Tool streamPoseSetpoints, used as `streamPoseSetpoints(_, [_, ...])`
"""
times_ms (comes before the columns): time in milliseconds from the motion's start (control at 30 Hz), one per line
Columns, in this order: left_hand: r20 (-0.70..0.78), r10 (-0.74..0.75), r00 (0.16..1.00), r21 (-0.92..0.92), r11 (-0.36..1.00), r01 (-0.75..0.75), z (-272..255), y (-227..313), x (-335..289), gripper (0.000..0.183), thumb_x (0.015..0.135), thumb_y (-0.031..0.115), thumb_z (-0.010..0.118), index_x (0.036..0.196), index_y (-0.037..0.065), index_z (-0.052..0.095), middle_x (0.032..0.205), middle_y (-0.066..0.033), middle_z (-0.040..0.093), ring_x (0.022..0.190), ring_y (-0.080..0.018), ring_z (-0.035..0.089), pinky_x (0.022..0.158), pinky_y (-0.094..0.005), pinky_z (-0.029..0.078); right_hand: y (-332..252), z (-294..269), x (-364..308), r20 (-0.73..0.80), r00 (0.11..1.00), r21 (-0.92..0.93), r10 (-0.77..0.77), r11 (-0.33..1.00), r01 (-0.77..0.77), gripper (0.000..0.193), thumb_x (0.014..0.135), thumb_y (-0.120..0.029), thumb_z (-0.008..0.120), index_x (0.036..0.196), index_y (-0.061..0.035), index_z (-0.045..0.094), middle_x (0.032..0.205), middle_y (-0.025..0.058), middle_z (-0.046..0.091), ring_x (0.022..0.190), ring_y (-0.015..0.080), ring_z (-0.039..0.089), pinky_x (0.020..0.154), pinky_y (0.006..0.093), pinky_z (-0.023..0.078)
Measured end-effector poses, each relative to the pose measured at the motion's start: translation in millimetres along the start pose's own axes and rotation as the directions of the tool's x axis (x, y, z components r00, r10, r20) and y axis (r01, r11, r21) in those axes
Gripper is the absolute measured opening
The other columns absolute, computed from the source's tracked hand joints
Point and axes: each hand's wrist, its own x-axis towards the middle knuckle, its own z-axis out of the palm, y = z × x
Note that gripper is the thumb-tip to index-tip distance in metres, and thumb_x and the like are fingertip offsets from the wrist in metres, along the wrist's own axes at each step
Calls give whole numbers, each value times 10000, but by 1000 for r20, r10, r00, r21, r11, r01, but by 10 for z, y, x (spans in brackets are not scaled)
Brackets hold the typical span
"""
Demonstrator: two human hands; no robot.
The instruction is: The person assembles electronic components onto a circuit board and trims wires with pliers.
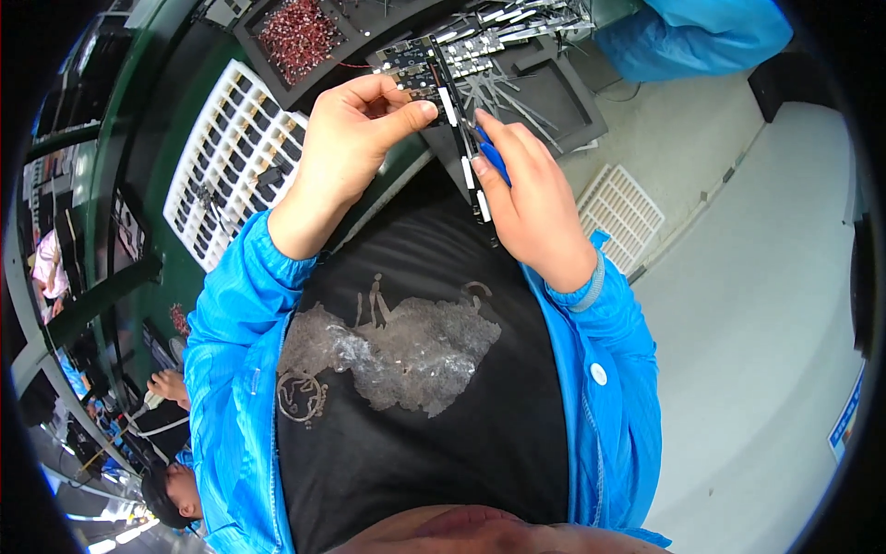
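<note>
Left hand (346,138): closed in a pinch, my thumb and forefinger gripping near the edge of a dark circuit board (406,60).
Right hand (531,189): fingers curled around a blue-handled tool (494,162), its tip toward my left hand.
Circuit board: just beyond my left fingertips; a dark strip with white segments (448,106) passes between my hands toward my body. Whether the two are joined, I cannot tell.
Step in hand: close work beside the strip, I judge, left hand steadying and right hand using the tool.
Next move: probably calls for a still left pinch and small, controlled motion of the tool.
Silvery pieces (475,65): heaped beyond both hands.
Red pieces (297,42): piled ahead of my left hand.
White grid tray (201,138): left of my left hand, dark parts in it.
Pale grid (620,217): right of my right hand.
</note>
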Motion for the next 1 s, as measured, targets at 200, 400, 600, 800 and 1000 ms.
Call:
streamPoseSetpoints(200, [-51,10,999,43,999,-8,-23,-21,-40,144,856,73,814,813,31,683,720,49,613,668,-20,518,614,-192,409,5,64,-3,-79,997,-84,3,996,-9,444,942,-120,629,1337,63,537,1088,205,598,1007,395,595,869,469,495])
streamPoseSetpoints(400, [-41,17,999,67,998,-14,-17,-33,-51,131,857,74,812,830,27,693,733,38,631,674,-22,529,618,-190,415,9,94,4,-98,995,-163,-19,987,3,454,936,-129,636,1343,49,542,1083,183,603,1002,372,602,851,466,501])
streamPoseSetpoints(600, [1,-6,1000,68,998,6,-40,-81,-46,119,857,65,805,850,13,699,760,9,662,706,-43,578,657,-196,452,-22,89,-19,-81,997,-174,1,985,-15,410,937,-137,635,1302,38,571,1038,182,608,958,375,620,806,464,514])
streamPoseSetpoints(800, [116,-160,980,-94,981,171,-130,-50,-29,112,869,73,784,857,4,698,801,-39,697,745,-105,649,727,-241,522,-60,93,-58,-20,996,-11,86,996,-86,332,951,-135,623,1245,19,610,1000,202,637,897,396,652,780,455,522])
streamPoseSetpoints(1000, [212,-257,943,-188,936,297,-151,-22,-16,130,893,112,770,878,15,685,855,-54,709,776,-135,672,775,-258,550,10,67,-90,163,966,439,203,862,-255,247,1004,-174,603,1147,23,642,846,131,629,795,245,647,720,371,504])
